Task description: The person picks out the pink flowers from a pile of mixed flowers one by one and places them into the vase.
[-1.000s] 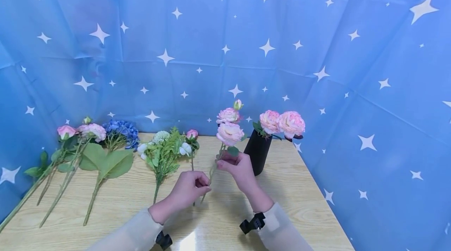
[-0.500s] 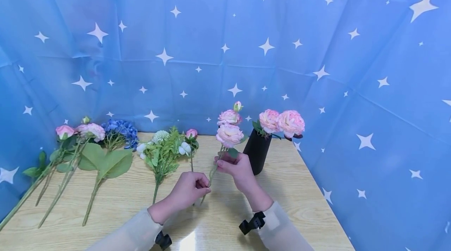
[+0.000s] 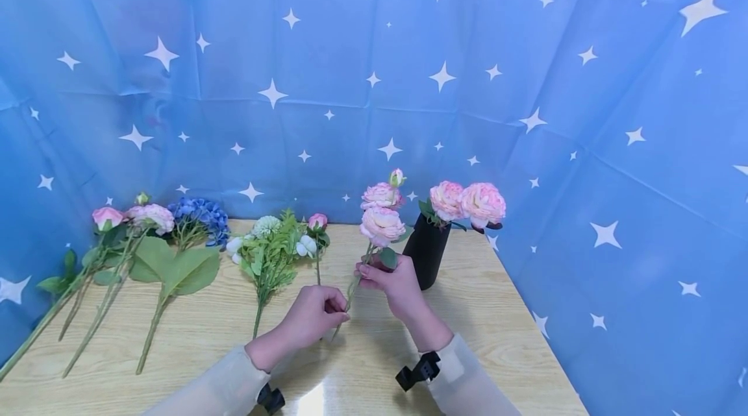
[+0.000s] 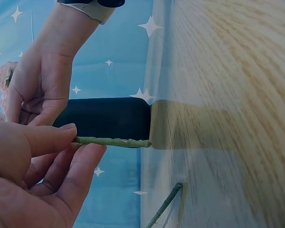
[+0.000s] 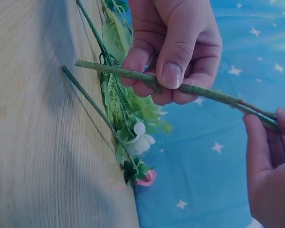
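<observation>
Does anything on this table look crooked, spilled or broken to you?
Nothing looks spilled or broken. The one lopsided bit: in the head view, the two pink blooms in the black vase sit off toward the right of its mouth, so the arrangement looks unbalanced. The held flower shows no visible damage.

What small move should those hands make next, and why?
Probably shift the pink flower toward the black vase: the left hand and right hand pinch its stem, whose lower end juts free, and similar blooms already stand in that vase.
</observation>
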A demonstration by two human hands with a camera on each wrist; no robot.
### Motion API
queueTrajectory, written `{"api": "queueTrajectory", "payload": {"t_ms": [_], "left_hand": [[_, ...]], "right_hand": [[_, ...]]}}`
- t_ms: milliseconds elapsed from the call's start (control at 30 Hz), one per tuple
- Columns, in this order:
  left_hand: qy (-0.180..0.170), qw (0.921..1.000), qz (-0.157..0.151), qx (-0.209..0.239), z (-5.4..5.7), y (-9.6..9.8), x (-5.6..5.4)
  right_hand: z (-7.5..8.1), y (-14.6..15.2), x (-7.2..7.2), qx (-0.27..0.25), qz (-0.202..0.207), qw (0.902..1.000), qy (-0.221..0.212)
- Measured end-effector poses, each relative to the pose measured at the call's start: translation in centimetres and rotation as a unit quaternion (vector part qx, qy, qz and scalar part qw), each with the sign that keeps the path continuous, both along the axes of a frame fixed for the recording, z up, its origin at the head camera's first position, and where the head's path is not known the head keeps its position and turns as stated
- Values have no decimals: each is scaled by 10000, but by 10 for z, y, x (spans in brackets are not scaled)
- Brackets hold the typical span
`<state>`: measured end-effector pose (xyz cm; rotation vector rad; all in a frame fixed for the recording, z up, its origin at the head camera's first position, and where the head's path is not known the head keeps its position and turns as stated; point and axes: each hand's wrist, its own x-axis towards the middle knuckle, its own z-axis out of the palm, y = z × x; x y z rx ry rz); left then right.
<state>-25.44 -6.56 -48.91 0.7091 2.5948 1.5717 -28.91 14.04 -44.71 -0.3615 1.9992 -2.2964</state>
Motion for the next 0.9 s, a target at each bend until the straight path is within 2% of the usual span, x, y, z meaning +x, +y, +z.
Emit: {"api": "queueTrajectory", "payload": {"t_ms": [367,633,900], "left_hand": [[-49,9999,-110,109,0,0,0],[-192,9998,-51,34,-2,0,0],[-390,9991,-80,131,-1,1,0]], "right_hand": [[1,1,1,28,17,10000,75],[2,1,3,102,37,9997,235],[8,4,4,206,-141,9978,616]]}}
